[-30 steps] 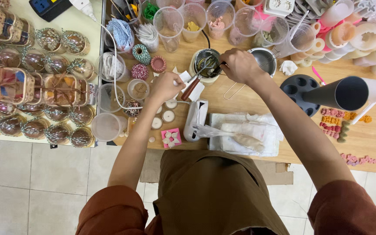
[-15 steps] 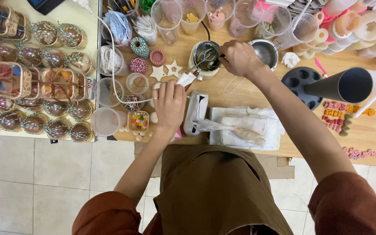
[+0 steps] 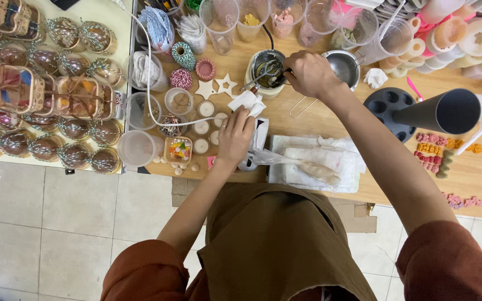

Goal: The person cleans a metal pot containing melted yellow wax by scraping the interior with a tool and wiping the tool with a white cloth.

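Head view, looking straight down. Melting pot taken as landmark, at the far middle of the wooden bench. Right hand just right of the pot, closed around a metal stirrer; stirrer's long axis running left-right, tip pointing left into the pot. Left hand nearer than the pot and slightly left, fingers curled, pinching a white tissue. Right hand nearer the pot.

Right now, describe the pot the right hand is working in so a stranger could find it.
Start at the wooden table, along its far edge below the row of clear cups. The cream pot sits just left of the right hand. Unlike the shiny steel bowl beside it, it holds dark liquid and a metal tool.
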